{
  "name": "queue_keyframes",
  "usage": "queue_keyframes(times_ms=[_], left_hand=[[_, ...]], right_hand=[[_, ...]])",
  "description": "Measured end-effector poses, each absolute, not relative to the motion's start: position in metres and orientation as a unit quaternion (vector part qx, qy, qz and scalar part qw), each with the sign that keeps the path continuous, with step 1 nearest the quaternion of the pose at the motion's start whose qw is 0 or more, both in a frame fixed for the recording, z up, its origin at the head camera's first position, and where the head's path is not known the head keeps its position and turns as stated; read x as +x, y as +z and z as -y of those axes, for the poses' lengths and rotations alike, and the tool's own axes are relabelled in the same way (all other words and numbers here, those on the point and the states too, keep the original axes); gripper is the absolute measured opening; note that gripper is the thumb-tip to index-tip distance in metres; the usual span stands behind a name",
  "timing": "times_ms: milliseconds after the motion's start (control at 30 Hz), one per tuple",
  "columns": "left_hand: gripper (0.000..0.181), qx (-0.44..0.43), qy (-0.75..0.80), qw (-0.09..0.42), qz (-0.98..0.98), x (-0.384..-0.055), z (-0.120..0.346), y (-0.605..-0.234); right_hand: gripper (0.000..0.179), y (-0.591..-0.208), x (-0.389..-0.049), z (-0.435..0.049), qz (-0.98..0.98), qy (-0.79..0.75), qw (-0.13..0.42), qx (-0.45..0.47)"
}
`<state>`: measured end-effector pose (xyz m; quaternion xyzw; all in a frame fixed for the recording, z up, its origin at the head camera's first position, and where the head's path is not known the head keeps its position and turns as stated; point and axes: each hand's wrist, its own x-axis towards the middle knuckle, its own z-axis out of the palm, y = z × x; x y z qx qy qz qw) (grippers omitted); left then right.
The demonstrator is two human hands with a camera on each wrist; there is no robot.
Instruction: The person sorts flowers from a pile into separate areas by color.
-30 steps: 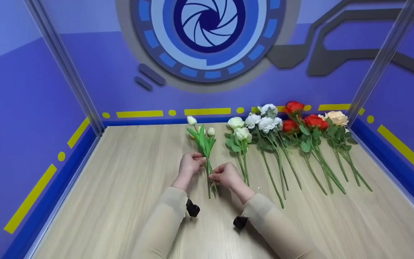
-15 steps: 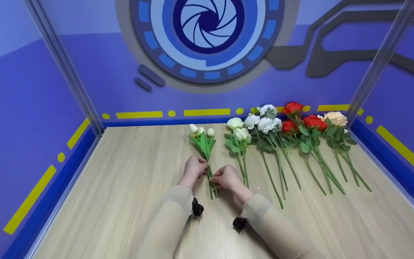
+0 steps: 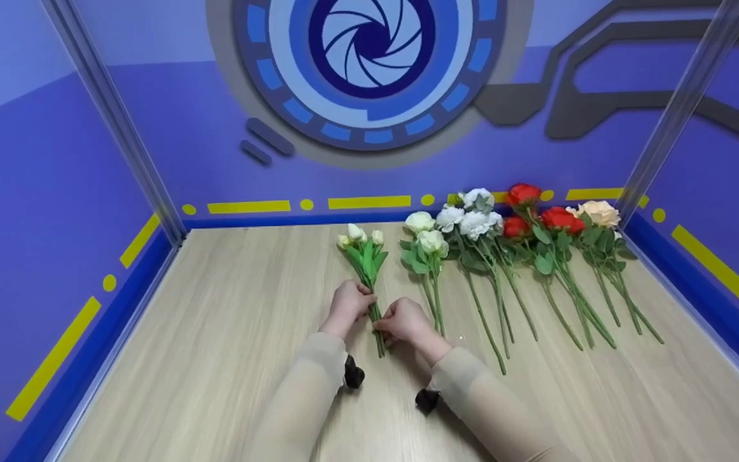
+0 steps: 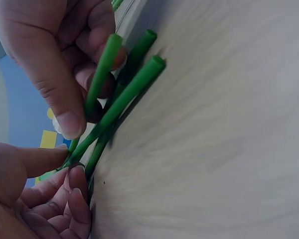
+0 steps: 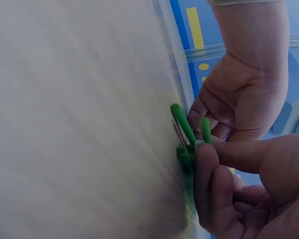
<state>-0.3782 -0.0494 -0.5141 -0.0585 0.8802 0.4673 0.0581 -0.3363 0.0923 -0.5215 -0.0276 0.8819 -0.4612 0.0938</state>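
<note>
A small bunch of white tulips (image 3: 369, 260) with green leaves lies on the wooden table, blooms pointing to the back wall. My left hand (image 3: 349, 304) pinches the stems just below the leaves. Lower down, my right hand (image 3: 404, 320) pinches the stems between thumb and forefinger. In the left wrist view, several green stem ends (image 4: 132, 92) spread out past the fingers, and one stands off from the others beside the right thumb. The right wrist view shows the stem ends (image 5: 183, 123) close to the tabletop, partly hidden by the right fingers.
Right of the hands lie pale green-white roses (image 3: 432, 242), white flowers (image 3: 476, 222), red roses (image 3: 562, 218) and peach roses (image 3: 599, 212), stems toward the front. Blue printed panels (image 3: 151, 128) wall in the table (image 3: 215, 333) at the back and sides.
The tulip blooms have drawn together, the left one moving in beside the others. My left hand has shifted slightly right and down along the stems. The right hand stays nearly in place.
</note>
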Motion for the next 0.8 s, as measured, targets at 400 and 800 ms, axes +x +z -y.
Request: queue_keyframes(times_ms=[400,800], left_hand=[[0.012,-0.049,0.452,0.055,-0.889,-0.379,0.050,-0.515],[0.020,-0.062,0.465,0.062,-0.881,-0.375,0.088,-0.506]], right_hand=[[0.032,-0.520,-0.335,-0.095,-0.904,-0.420,0.070,-0.037],[0.047,-0.496,-0.326,-0.118,-0.905,-0.418,0.071,-0.039]])
